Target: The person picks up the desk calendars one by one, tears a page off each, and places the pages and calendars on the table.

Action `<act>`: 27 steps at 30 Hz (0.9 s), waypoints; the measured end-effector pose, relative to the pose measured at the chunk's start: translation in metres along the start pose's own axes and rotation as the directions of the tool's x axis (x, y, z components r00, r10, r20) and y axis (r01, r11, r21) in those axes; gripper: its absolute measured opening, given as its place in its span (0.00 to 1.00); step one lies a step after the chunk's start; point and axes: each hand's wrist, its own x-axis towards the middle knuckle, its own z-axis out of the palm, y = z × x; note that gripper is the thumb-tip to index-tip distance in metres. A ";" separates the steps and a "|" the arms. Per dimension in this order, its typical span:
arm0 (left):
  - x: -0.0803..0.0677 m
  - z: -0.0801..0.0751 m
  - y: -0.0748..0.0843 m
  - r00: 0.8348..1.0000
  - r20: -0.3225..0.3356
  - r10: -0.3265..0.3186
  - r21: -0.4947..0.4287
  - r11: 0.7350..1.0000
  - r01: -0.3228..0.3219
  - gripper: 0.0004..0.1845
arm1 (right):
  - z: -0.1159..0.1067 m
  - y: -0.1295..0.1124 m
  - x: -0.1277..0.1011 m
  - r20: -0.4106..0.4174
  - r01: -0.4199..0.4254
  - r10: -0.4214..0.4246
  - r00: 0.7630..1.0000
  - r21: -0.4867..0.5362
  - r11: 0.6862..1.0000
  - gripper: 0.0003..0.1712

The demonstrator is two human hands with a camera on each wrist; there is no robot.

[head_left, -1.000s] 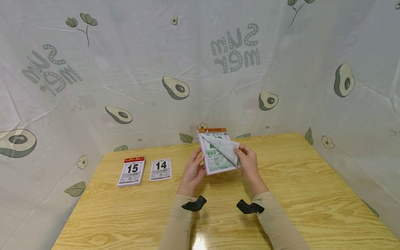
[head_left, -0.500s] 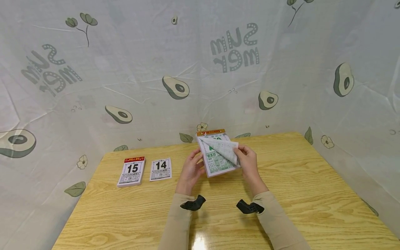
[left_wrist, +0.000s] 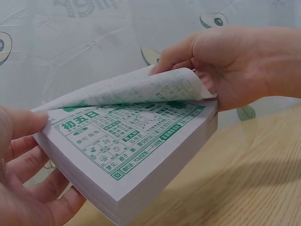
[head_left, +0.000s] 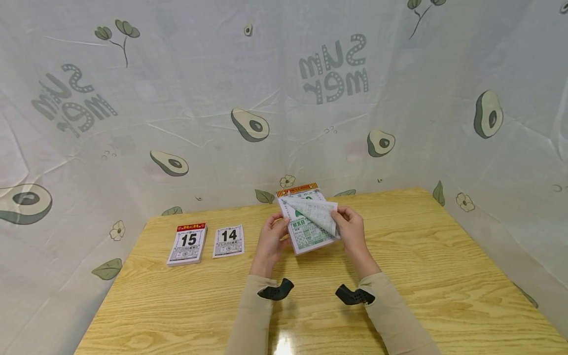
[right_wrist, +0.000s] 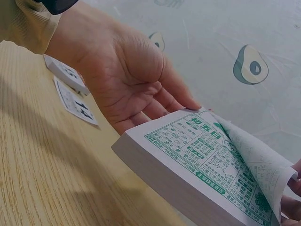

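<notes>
Mid page-peel: right hand (head_left: 351,228) fingers pinch the top sheet (head_left: 316,213), curled back; left hand (head_left: 270,241) cradles the pad (head_left: 306,235). Next I'd probably tear along the binding.

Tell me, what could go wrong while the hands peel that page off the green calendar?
The thin top page is curled back and pinched by the right hand, so it might rip crookedly instead of along the binding. The left hand grips only one side of the thick calendar pad, held tilted off the table, so a hard tug could make it slip.
</notes>
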 end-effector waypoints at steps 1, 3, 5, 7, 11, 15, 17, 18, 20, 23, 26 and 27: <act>0.000 0.000 0.000 1.000 -0.001 0.002 0.003 1.000 -0.002 0.14 | 0.000 0.000 0.000 0.001 -0.003 0.003 1.000 -0.001 1.000 0.14; 0.000 0.000 0.000 1.000 -0.003 0.006 0.004 1.000 -0.006 0.14 | 0.000 0.000 0.001 0.000 0.001 -0.001 1.000 -0.007 1.000 0.15; 0.000 0.001 0.000 1.000 -0.006 0.007 0.006 1.000 -0.007 0.14 | 0.000 0.001 0.001 -0.004 0.008 -0.008 1.000 -0.013 1.000 0.14; 0.000 0.001 0.000 1.000 -0.014 0.008 0.013 1.000 -0.008 0.13 | 0.000 0.001 0.000 -0.004 0.020 -0.020 1.000 -0.019 1.000 0.14; 0.001 0.000 0.001 1.000 -0.030 0.006 0.039 0.999 -0.005 0.14 | -0.001 0.002 0.000 -0.004 0.026 -0.026 1.000 -0.012 1.000 0.12; 0.000 0.000 0.001 0.999 -0.039 0.008 0.074 0.997 -0.005 0.16 | -0.001 0.002 0.000 -0.004 0.028 -0.028 1.000 -0.014 1.000 0.12; 0.000 0.001 0.003 0.999 -0.041 0.008 0.083 0.997 -0.004 0.16 | -0.001 0.002 0.000 -0.002 0.030 -0.030 1.000 -0.017 0.999 0.12; -0.001 0.001 0.003 0.999 -0.041 0.007 0.089 0.996 -0.004 0.16 | -0.001 0.002 -0.001 0.000 0.033 -0.033 0.999 -0.019 0.999 0.13; -0.002 0.002 0.005 0.999 -0.039 0.007 0.098 0.995 -0.003 0.16 | 0.000 0.002 0.000 0.002 0.035 -0.035 0.999 -0.009 0.999 0.12; -0.005 0.003 0.009 1.000 -0.029 0.004 0.105 0.994 -0.001 0.16 | 0.000 0.002 0.000 0.002 0.044 -0.044 0.999 -0.002 0.999 0.12; -0.008 0.004 0.014 1.000 -0.020 -0.002 0.111 0.994 0.005 0.16 | 0.000 0.003 0.001 -0.006 0.049 -0.049 0.999 0.004 0.999 0.11; -0.008 0.004 0.014 1.000 -0.019 -0.005 0.110 0.994 0.007 0.16 | 0.000 0.002 0.001 -0.006 0.048 -0.048 0.999 0.007 0.999 0.10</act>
